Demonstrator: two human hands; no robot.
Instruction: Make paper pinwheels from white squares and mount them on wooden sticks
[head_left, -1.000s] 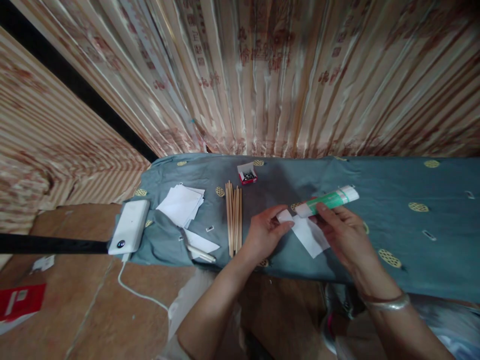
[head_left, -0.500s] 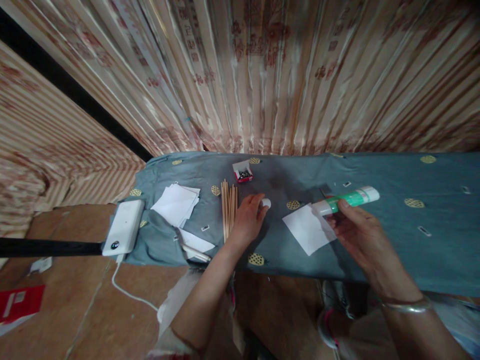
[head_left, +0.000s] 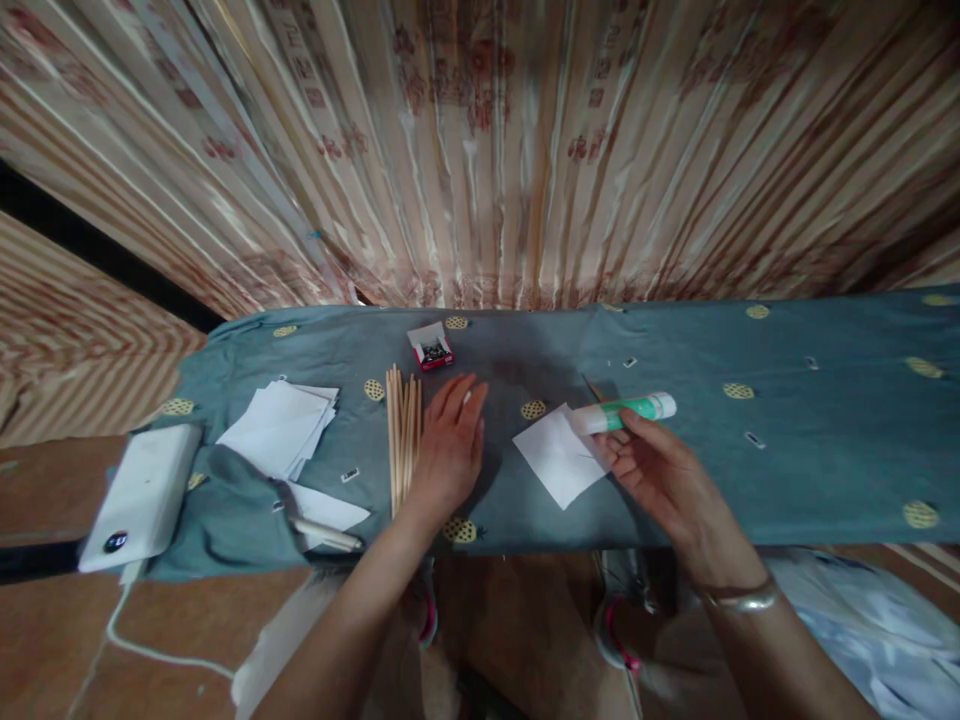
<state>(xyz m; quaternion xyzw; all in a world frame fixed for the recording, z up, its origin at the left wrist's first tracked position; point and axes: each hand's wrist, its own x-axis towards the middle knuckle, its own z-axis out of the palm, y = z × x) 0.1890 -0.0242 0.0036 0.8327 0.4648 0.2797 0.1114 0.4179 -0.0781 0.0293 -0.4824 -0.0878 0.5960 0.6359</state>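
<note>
My right hand (head_left: 652,470) is closed around a green and white glue stick (head_left: 634,410), holding it tilted above a white square of paper (head_left: 562,460). A thin pointed tip (head_left: 593,388) pokes out behind the glue stick; I cannot make out what it belongs to. My left hand (head_left: 450,450) is low over the table, just right of a bundle of thin wooden sticks (head_left: 403,425). A bit of a small white cap (head_left: 467,397) shows between its fingers, which hide the rest.
A small open red-and-white box (head_left: 433,347) with dark bits inside stands behind the sticks. Stacked white papers (head_left: 281,430) lie to the left, with a pale pen-like tool (head_left: 326,535) near the front edge. A white power bank (head_left: 142,495) with a cable sits at the left end.
The view has turned to the right, so the table's things appear further left. My left hand has turned, covering most of the white cap. The glue stick remains in my right hand over the paper.
</note>
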